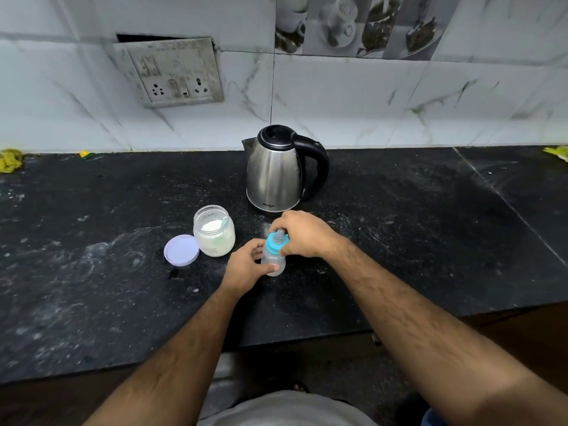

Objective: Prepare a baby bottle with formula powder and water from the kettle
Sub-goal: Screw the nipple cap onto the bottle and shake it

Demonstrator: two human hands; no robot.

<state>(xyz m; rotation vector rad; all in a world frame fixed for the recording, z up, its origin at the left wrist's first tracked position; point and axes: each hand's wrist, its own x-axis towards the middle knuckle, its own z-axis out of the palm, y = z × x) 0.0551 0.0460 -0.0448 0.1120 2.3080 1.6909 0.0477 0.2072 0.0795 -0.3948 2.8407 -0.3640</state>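
Observation:
A small clear baby bottle (274,262) stands on the black counter (92,272), topped by a blue collar with a nipple (277,239). My left hand (246,267) wraps around the bottle's body. My right hand (302,233) grips the blue collar from the right. To the left stands an open jar of white formula powder (214,230) with a spoon inside. Its lilac lid (181,250) lies flat beside it. A steel electric kettle (276,172) with a black handle stands behind, lid down.
A grimy socket plate (172,72) is on the tiled wall. Yellow scraps (10,159) lie at the counter's far left, and another yellow scrap (556,152) at the far right. The counter's front edge runs just before my body.

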